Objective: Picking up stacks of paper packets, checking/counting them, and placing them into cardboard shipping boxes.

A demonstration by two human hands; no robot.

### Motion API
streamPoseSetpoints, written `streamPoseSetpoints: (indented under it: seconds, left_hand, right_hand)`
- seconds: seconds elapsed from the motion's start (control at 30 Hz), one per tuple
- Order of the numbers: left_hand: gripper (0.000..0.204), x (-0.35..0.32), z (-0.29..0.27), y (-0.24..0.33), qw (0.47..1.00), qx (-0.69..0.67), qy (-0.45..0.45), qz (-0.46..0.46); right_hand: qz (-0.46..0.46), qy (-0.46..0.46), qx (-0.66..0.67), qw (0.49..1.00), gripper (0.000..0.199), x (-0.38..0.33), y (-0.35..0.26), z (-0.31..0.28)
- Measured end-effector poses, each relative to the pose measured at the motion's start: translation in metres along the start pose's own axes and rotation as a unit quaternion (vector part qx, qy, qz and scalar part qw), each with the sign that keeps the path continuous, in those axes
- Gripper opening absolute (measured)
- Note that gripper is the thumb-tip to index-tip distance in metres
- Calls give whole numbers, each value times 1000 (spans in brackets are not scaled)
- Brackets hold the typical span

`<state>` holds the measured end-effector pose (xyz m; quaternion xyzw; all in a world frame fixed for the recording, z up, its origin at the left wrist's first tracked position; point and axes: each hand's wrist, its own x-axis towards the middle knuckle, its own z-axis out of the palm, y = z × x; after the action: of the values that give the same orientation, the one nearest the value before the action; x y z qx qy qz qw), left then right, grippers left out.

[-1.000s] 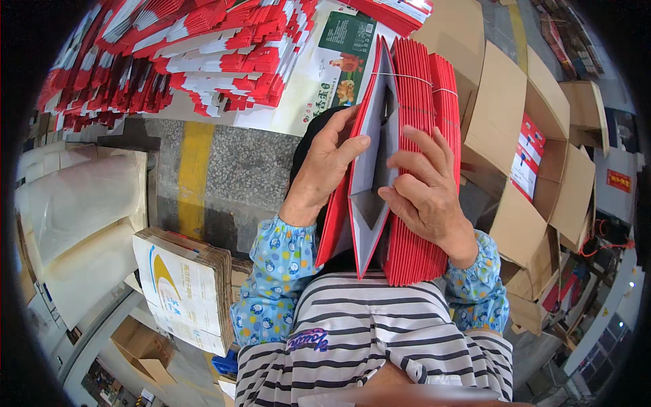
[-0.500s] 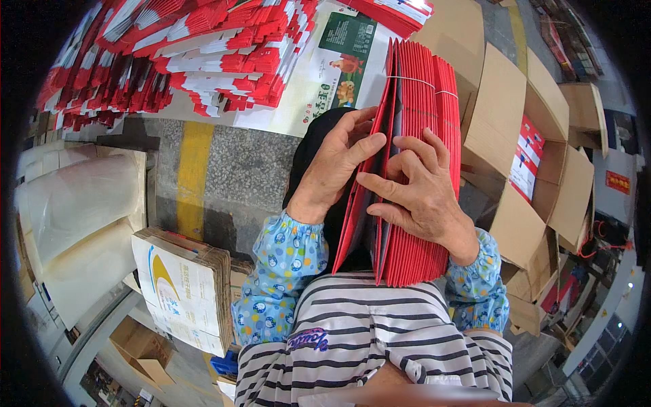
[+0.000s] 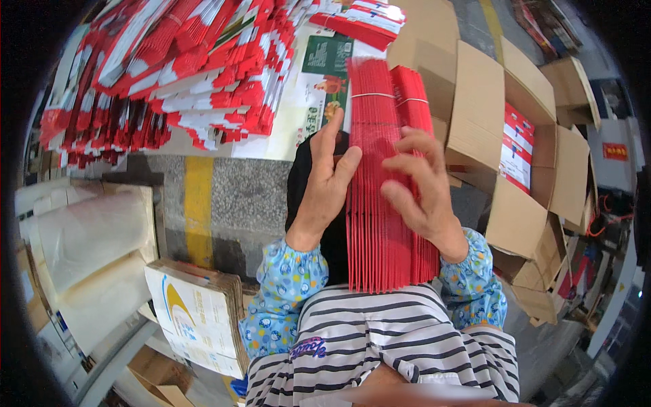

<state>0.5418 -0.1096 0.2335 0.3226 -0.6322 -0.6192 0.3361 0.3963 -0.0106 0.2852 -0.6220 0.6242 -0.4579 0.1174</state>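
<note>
The wide bundle (image 3: 375,210) of red folded card stands in the lap, folds lengthwise, its near end against the striped shirt (image 3: 413,332) and its far end beside the table's printed sheet (image 3: 285,136). The narrow bundle (image 3: 410,105) lies along its right side; a white band (image 3: 373,95) crosses the wide one. Left of the left sleeve (image 3: 291,268), floor (image 3: 247,190) gives side room, with the red pile (image 3: 230,102) beyond; on the right, the open carton (image 3: 478,102) stands near, leaving less. The left hand (image 3: 321,190) is at the wide bundle's left edge, fingers extended, thumb apart, with nothing seen in its grasp. The right hand (image 3: 422,197), blurred, is over the bundles with fingers parted and half bent; contact cannot be confirmed. Compared with the earlier frames, the left-side panels that stood apart now lie closed against the rest, and the left hand no longer holds them.
</note>
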Motion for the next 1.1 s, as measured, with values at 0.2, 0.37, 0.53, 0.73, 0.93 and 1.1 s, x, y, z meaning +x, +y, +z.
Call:
streamPoseSetpoints:
  seconds: [0.2, 0.37, 0.53, 0.73, 0.93, 1.1]
  left_hand:
    - [53, -1, 20, 28, 940, 292, -101, 143]
    - [45, -3, 5, 36, 933, 334, -101, 88]
    - [73, -15, -7, 34, 910, 411, -40, 24]
    - [71, -30, -63, -20, 973, 171, 65, -143]
    - [61, -32, -76, -4, 987, 77, 79, -113]
    - [55, -43, -115, 29, 979, -99, 120, -130]
  right_hand:
    - [95, 46, -141, 984, 22, -18, 46, -3]
    - [182, 17, -116, 976, 49, -39, 57, -19]
    - [307, 55, 21, 950, 91, -67, 83, -10]
    - [443, 10, 99, 891, 65, -77, 87, -24]
    - [227, 1, 45, 973, 46, -20, 55, -78]
    - [-17, 17, -104, 994, 48, 71, -58, -163]
